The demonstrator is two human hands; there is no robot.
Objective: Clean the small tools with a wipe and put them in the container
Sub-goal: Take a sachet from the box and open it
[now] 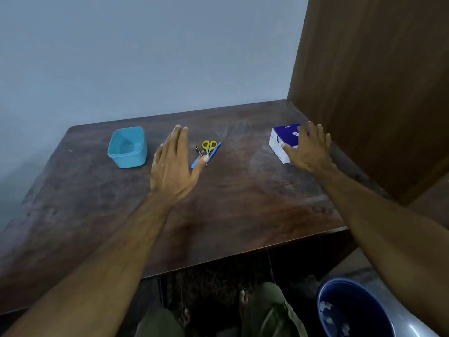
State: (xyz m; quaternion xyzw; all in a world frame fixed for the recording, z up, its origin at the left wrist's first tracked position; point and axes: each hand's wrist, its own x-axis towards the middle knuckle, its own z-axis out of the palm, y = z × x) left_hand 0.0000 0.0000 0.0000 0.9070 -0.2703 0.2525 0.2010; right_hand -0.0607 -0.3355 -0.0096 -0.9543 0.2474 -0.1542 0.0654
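Left hand (173, 164) flat beside scissors (209, 147), right hand (309, 148) seemingly on wipe box (283, 142)

A big dark brown wooden table (243, 195) fills the middle, its top worn and streaky. Behind it is a plain pale blue-grey wall (145, 57). On the right stands a tall brown wooden panel (376, 81) — it meets the table's far right corner. Down at the bottom right, on the floor beside the table, sits a round dark blue plastic bucket (352, 310) with some pale bits inside — too blurry to tell what they are.
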